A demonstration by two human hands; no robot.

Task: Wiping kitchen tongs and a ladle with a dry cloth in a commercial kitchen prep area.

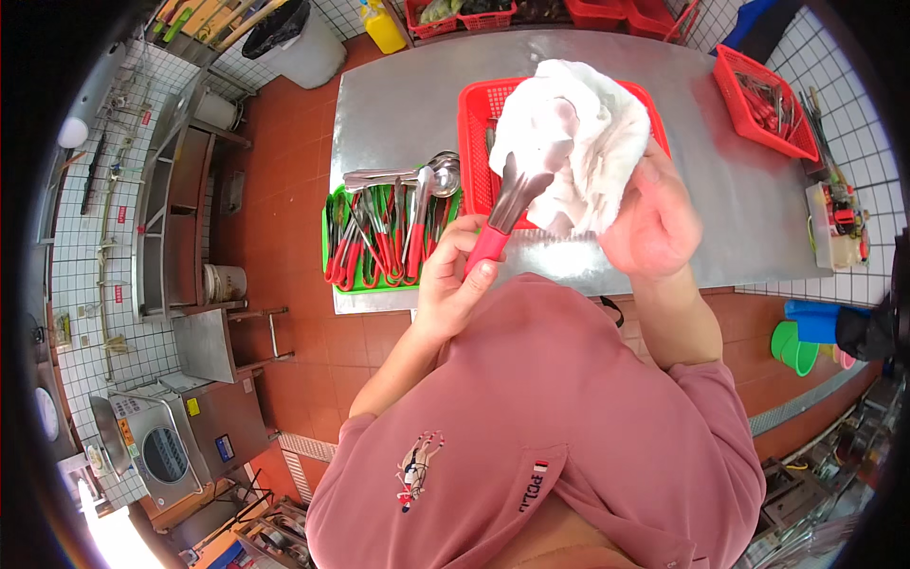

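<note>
My left hand (455, 274) grips the red handle of metal kitchen tongs (508, 203), whose tips point up and away from me. A white cloth (601, 160) is bunched in my right hand (654, 217), close beside the tong tips; whether it touches them I cannot tell. Behind the cloth stands a red plastic basket (478, 171) on the steel table, its contents mostly hidden. To its left, a green tray (370, 288) holds several red-handled tongs (384, 242). Metal ladles (446, 174) lie across the tray's far edge.
The stainless-steel table (405, 92) spans the space before me. At its right end sit a red basket of utensils (768, 107) and a clear bin of small items (839, 227). A lined waste bin (306, 57) and a yellow jug (384, 28) stand beyond it.
</note>
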